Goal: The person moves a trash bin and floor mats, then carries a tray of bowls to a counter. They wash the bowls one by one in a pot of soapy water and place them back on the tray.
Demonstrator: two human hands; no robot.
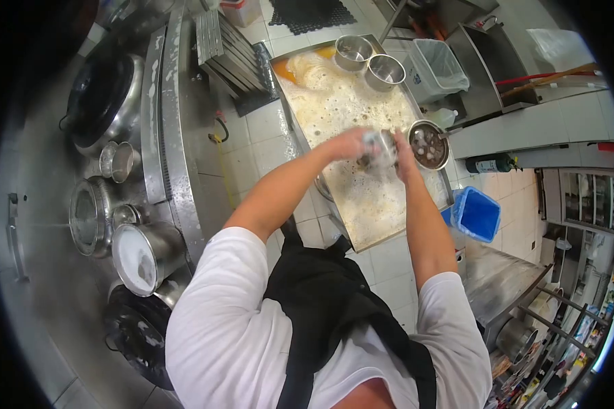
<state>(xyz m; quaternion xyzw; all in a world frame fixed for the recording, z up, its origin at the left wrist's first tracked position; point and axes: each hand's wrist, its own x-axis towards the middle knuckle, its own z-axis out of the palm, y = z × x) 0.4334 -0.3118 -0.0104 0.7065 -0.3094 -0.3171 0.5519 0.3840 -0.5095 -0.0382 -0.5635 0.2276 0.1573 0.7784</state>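
Over a large metal tray (383, 244) of foamy, brownish liquid, my two hands are close together. A small shiny metal piece (380, 150) is between them, too smeared by motion to tell its kind. My left hand (350, 144) is closed at its left side, the fingers blurred. My right hand (406, 161) holds its right side, fingers pointing away from me. Just right of this hand, a round metal pot (447, 155) contains dark liquid with pale bubbles, and a handle reaches out to the right. Two round metal pans (354, 53) sit at the tray's far end.
On the left, a steel counter (205, 146) carries several metal pots, one a soapy pot (142, 259). A stack of metal filter panels (222, 54) stands beyond it. To the right are a blue-lined bin (476, 214), a white bin (438, 67) and a green bottle (489, 163).
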